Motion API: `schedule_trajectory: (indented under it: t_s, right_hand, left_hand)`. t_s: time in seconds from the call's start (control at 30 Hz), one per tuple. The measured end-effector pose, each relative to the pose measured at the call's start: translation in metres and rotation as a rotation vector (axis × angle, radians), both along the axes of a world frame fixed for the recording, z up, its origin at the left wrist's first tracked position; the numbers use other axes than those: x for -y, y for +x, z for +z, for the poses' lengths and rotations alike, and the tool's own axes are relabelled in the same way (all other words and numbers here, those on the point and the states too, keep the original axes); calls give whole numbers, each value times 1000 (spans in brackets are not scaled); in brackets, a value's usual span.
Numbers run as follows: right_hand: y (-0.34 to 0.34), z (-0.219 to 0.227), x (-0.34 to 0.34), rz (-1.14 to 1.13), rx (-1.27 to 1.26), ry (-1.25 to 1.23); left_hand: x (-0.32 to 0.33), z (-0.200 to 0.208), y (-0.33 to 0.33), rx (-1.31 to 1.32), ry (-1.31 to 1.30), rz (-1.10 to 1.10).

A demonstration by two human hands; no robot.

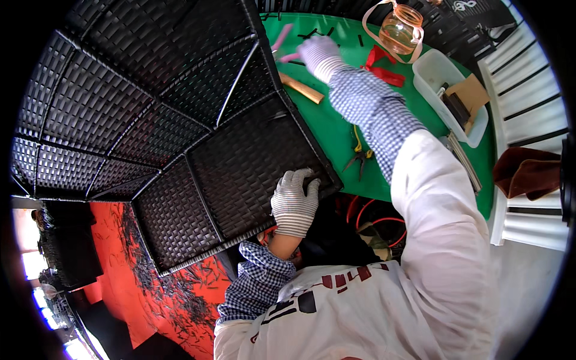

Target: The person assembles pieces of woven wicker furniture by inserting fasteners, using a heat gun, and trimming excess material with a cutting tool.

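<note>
A large black woven wicker piece (246,162) with a ribbed frame leans over the left side of the table. My left hand (294,204), in a striped glove, lies on its lower panel near the right corner, fingers stretched out and thumb apart. My right hand (320,53), also gloved, reaches to the far part of the green table. Beside its fingers are the pink handles (290,57) of a tool whose working end is hidden behind the wicker. Whether the hand grips them is unclear. A wooden handle (303,89) lies just nearer.
Pliers (359,155) with yellow handles lie on the green table (336,120). Beyond are a red cloth (383,71), an amber jar (399,33) and a clear plastic bin (429,69). Metal rods (463,159) lie at right. Black strips (180,294) litter the red floor.
</note>
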State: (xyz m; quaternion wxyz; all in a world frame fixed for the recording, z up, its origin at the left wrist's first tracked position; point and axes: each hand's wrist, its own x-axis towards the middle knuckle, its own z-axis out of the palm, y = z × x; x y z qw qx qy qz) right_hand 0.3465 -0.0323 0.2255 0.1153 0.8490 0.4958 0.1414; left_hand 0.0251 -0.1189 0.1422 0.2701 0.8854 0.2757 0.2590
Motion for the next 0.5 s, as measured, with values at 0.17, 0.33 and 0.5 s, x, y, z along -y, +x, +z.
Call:
schedule_trajectory:
  t_s: [0.17,0.33,0.5]
  right_hand:
    - [28,1,99,-214,-962,659]
    - [-77,16,200,16,-1779,853]
    - [-175,12,234,-6,-2121,831]
  left_hand:
    - [3,4,-3,159,-325,52]
    - [-2,7,-5,370,-367,46]
    - [-11,-1,-12,600,-496,-107]
